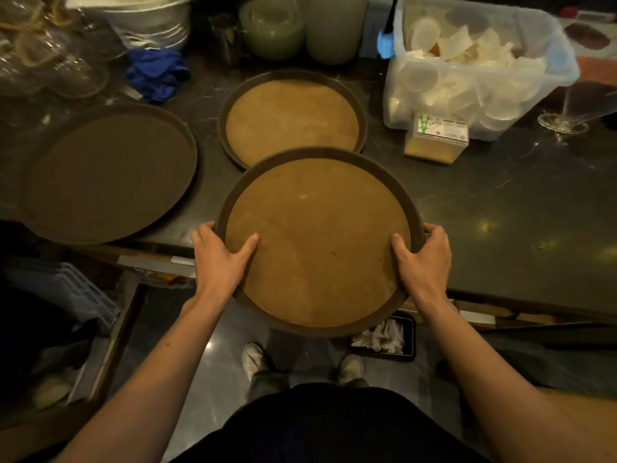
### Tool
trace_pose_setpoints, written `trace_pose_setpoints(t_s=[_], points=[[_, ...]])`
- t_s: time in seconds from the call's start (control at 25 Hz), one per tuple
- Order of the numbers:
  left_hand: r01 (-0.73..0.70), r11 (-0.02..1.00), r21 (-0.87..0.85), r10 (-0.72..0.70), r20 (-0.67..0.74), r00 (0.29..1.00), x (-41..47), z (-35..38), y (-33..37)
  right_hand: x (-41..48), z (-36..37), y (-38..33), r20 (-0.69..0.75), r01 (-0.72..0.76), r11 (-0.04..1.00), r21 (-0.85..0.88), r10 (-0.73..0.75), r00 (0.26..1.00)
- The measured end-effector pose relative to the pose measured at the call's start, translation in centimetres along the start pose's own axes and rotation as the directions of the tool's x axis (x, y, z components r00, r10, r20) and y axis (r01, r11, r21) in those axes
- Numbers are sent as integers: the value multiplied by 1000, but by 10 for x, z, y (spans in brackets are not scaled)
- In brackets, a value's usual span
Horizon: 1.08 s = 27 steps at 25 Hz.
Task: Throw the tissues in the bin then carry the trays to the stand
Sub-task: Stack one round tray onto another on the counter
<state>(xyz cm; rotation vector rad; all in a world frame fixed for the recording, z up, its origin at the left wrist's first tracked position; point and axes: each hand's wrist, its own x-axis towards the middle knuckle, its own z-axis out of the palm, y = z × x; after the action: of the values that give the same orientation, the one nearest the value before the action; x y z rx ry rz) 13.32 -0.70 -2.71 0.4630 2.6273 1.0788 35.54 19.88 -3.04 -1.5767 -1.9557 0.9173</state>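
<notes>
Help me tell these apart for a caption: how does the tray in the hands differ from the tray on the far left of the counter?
The held tray is gripped at both sides by the left hand and right hand, jutting past the counter edge; the left tray lies untouched. The held tray's surface is light tan; the left tray's is dark brown. Both are round, rimmed and empty.

A clear plastic tub (480, 71) of white containers, a blue cloth (155, 75) and stacked glasses (50, 58) crowd the dark desk (500, 202).

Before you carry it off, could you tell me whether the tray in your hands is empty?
Empty: the held tray shows only its bare brown surface, with thumbs resting on it.
</notes>
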Motion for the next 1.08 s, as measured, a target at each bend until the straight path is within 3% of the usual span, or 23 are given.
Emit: trace_pose_setpoints(t_s=[0.24,0.48,1.08], points=[[-59,998,8,60,-12,998,71,-60,-29,-25,60,-60,-28,-36,999,16,37,999],[-127,992,-25,127,-6,992,122,-75,-25,-14,81,-101,-68,-29,999,41,31,997],[-46,996,-78,47,10,999,213,6,47,132,130,-101,-46,-122,983,135,129,991]])
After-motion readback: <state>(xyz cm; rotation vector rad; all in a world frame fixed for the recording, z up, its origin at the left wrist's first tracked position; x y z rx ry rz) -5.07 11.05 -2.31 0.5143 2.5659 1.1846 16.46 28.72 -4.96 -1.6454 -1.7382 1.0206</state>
